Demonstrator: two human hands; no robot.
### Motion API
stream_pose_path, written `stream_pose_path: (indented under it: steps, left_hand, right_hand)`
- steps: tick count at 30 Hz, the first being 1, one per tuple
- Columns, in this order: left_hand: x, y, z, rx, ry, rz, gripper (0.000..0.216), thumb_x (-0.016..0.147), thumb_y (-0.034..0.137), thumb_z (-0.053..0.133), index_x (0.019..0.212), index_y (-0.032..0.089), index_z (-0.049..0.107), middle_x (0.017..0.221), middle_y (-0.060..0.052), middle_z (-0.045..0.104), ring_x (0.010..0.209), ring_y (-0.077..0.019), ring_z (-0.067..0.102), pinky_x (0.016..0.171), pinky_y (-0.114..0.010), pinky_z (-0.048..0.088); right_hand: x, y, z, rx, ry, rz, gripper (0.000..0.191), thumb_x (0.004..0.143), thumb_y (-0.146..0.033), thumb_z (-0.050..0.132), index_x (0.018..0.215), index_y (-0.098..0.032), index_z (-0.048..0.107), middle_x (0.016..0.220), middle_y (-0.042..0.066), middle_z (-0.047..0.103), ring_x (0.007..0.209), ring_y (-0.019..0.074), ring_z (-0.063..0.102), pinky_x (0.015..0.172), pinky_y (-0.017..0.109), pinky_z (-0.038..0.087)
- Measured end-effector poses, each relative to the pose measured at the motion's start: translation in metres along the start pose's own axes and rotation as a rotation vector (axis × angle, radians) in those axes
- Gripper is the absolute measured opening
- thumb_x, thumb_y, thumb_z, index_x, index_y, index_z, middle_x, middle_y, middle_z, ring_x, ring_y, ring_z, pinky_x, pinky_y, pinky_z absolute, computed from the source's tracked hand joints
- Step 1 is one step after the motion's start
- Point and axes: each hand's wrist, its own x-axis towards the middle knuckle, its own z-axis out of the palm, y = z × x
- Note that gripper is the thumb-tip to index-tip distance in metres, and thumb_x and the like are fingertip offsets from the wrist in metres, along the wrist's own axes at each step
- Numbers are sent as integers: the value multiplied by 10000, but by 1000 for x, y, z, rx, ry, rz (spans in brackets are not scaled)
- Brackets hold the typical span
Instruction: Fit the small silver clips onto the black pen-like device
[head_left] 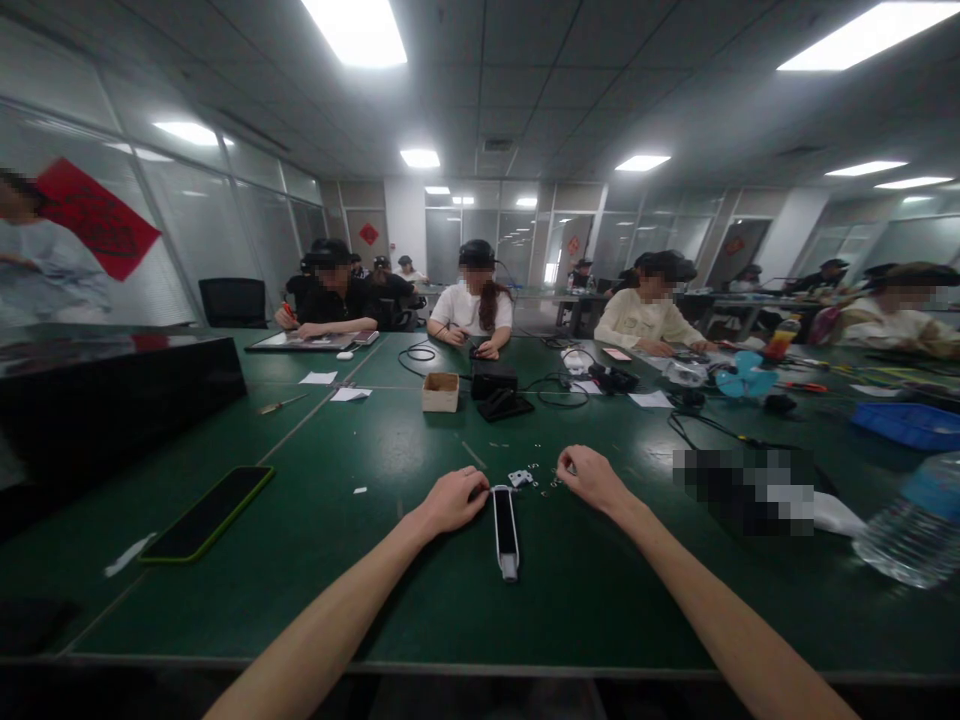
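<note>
A slim white-edged device with a black face lies on the green table in front of me, its narrow pale end towards me. Just left of its far end rests my left hand, fingers curled together; anything inside them is hidden. Beyond the device sits a small white piece with dark holes, and several tiny light-coloured bits are scattered to its right. My right hand is beside those bits, thumb and fingers bent into a pinch. Whether a tiny part is between them cannot be made out.
A phone in a green case lies at left. Ahead are an open cardboard box and a black box with cables. To the right stand a water bottle, a blue tray and a blue fan. Several people sit across the table.
</note>
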Motion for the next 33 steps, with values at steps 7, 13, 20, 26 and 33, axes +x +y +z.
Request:
stream_pose_path:
  steps: [7, 13, 20, 26, 33]
  left_hand:
    - [0, -1, 2, 22, 19, 22, 148, 867, 249, 458, 923, 184, 578, 904, -34, 579, 796, -152, 558, 694, -246, 439]
    - [0, -1, 2, 26, 18, 20, 151, 869, 256, 452, 917, 187, 578, 894, -33, 585, 805, -156, 559, 720, -253, 439]
    - [0, -2, 2, 28, 16, 27, 157, 872, 261, 445, 929, 186, 572, 900, -33, 582, 808, -154, 560, 723, -251, 440]
    - [0, -2, 2, 32, 23, 33, 149, 869, 257, 449, 910, 184, 573, 879, -32, 579, 788, -158, 557, 696, -254, 439]
    - [1, -1, 2, 29, 23, 38, 146, 868, 252, 447, 906, 182, 569, 871, -30, 578, 783, -155, 554, 695, -248, 433]
  right_hand:
    - [-6, -39, 14, 173, -8, -221, 126, 846, -195, 481, 831, -152, 599, 821, 57, 606, 733, 156, 551, 680, 293, 468]
    - [-9, -51, 17, 218, -46, -299, 133, 857, -186, 478, 847, -159, 608, 834, 52, 610, 777, 158, 556, 725, 300, 470]
    - [-9, -47, 15, 273, -91, -271, 112, 836, -200, 511, 841, -150, 612, 844, 47, 614, 755, 147, 563, 705, 289, 479]
    - [-10, -49, 16, 314, -108, -267, 109, 824, -197, 526, 847, -156, 623, 821, 34, 626, 725, 140, 574, 685, 283, 486]
    - [-10, -49, 19, 340, -94, -272, 97, 808, -184, 543, 844, -158, 630, 804, 28, 634, 708, 132, 582, 667, 267, 486]
